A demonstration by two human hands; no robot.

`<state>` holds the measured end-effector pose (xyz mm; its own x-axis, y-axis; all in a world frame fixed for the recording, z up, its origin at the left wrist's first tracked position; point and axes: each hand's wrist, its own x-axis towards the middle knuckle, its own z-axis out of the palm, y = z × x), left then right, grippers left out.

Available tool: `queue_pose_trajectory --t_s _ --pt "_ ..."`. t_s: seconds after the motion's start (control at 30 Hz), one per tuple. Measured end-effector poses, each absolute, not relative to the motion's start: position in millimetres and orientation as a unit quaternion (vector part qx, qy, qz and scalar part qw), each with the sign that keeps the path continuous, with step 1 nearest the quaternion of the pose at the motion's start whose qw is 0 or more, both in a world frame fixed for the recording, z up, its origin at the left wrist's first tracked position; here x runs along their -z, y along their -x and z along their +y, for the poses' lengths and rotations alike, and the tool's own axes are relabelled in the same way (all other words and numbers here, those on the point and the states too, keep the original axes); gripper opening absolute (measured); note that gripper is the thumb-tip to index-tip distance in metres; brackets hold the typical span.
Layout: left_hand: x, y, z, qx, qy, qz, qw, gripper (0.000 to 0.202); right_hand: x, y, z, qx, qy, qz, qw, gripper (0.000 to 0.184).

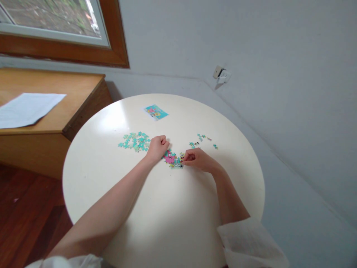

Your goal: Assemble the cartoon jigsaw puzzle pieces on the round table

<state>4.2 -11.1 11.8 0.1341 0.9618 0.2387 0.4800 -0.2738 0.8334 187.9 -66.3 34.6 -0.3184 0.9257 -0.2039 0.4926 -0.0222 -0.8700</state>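
Note:
A partly joined jigsaw puzzle [170, 158] with a pink figure on it lies on the white round table [173, 208], between my hands. My left hand [157, 148] is closed in a loose fist at the puzzle's upper left edge; whatever its fingers hold is hidden. At the right edge my right hand [198, 159] has thumb and forefinger pinched together, touching the puzzle by a yellow part. Whether a loose piece sits in that pinch is too small to tell. Left of my left hand spreads a heap of teal puzzle pieces [135, 141].
Several loose pieces [203, 137] lie beyond my right hand. A small picture card [156, 112] rests near the table's far side. To the left stands a wooden desk [80, 83] with white paper [29, 108]. A wall socket [222, 74] is behind the table.

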Motion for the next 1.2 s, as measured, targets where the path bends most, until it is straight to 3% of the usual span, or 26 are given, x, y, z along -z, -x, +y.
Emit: queue_pose_trajectory --t_s 0.33,1.0,1.2 --pt "-13.0 -6.3 -15.3 -0.228 -0.800 0.508 0.224 0.023 -35.9 -185.4 -67.1 -0.424 0.546 -0.692 0.210 0.014" --pt "-16.3 -6.8 -16.1 -0.210 -0.799 0.518 0.220 0.019 -35.0 -182.8 -65.1 -0.377 0.555 -0.718 0.187 0.015" --pt "-16.2 -6.7 -15.8 -0.209 -0.801 0.517 0.219 0.020 -31.8 -184.9 -63.5 -0.388 0.557 -0.703 0.214 0.028"
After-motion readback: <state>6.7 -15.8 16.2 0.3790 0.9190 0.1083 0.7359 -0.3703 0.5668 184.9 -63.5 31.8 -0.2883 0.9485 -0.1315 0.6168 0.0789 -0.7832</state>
